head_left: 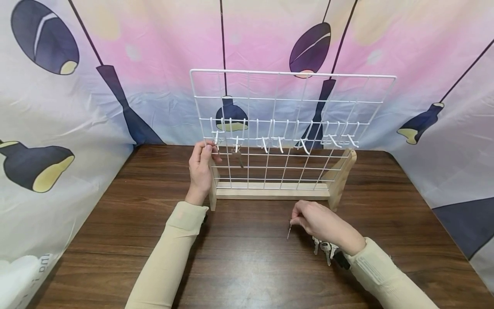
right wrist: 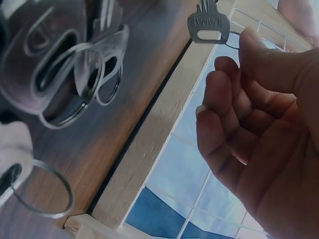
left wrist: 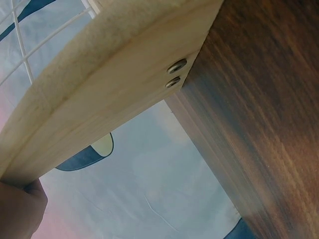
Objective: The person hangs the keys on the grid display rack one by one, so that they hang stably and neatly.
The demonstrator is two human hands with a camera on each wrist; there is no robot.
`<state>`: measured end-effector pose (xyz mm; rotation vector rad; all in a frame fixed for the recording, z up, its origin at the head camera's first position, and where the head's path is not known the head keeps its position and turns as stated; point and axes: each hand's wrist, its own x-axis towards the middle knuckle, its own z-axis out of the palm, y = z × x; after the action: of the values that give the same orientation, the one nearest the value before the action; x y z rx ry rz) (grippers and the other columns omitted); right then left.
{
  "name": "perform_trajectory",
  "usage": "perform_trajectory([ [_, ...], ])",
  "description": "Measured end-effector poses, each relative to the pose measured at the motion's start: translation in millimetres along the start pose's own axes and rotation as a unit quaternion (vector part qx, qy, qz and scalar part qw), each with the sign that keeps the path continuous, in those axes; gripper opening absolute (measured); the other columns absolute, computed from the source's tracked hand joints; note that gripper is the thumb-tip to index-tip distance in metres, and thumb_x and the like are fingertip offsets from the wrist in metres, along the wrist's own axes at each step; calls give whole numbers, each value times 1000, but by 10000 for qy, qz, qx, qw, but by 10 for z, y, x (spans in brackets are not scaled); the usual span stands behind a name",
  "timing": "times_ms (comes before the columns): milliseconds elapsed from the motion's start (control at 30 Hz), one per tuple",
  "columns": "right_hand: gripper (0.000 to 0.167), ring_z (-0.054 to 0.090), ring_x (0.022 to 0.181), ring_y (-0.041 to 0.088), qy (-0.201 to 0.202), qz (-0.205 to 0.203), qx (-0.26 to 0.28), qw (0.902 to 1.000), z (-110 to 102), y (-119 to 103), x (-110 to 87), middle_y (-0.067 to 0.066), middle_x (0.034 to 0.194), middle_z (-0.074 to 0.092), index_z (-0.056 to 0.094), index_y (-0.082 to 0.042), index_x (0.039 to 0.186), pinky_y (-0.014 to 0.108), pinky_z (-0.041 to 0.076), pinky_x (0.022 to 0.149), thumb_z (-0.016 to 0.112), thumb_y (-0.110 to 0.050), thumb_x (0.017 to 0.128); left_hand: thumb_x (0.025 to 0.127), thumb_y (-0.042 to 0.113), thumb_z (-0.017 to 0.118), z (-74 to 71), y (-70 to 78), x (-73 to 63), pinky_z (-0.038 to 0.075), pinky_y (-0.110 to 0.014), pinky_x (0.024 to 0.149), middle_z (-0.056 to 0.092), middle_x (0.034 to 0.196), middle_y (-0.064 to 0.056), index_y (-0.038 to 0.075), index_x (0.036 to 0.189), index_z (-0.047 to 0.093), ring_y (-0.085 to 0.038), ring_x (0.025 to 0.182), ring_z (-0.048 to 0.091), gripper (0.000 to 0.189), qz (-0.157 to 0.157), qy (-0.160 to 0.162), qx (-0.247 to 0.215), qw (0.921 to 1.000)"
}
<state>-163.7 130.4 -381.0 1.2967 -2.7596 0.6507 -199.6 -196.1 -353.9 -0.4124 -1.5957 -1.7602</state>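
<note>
Cream sleeves (head_left: 164, 253) reach in over the near edge of the picture, across a dark brown desk (head_left: 115, 240) with streaky wood grain and a pale patch of light shining at the front middle. At the left edge sits a white shape (head_left: 23, 279) with dark lettering; whether it stands there or is printed, I cannot tell.

Several loose keys (head_left: 326, 249) lie on the desk partly under the right wrist, some with split rings attached. Just beyond, the right hand's grip (head_left: 322, 221) is closed on a split ring, thumb against finger, and a single metal key (right wrist: 208, 22) with raised letters on its head dangles from it above the wood.

Farther back stands a rack on a pale wooden base bar (head_left: 270, 195). The left hand's grip (head_left: 200, 169) is clamped around the upper part of the left wooden upright (head_left: 213, 197), whose outer face carries two bolt heads (left wrist: 177, 66). A white wire grid (head_left: 247, 72) with a row of white hooks (head_left: 305, 146) rises from the base; a hanging key (head_left: 238, 158) is on the second hook from the left.

Behind the desk's far edge, a wrinkled cloth (head_left: 162, 56) in pink, cream and blue fills the background and both sides, patterned with dark lamps with yellow mouths.
</note>
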Motion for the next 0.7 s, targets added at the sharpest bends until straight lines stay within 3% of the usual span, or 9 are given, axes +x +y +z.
perform_trajectory([
  [367,16,49,68,3,-159,-192,-528,9983,22,13,-15,-13,80,52,57,-19,82,23,47,60,67,-9,88,103,9,41,13,20,2,52,-30,63,48,88,-31,-13,103,51,-31,73,53,24,-35,44,-151,9999],
  [700,12,48,72,5,100,-165,-21,9998,-47,-41,27,-10,82,50,54,-16,88,24,47,64,61,-8,94,103,9,41,16,21,1,52,-31,63,51,88,-28,-16,104,49,-30,70,54,27,4,49,-98,9999],
])
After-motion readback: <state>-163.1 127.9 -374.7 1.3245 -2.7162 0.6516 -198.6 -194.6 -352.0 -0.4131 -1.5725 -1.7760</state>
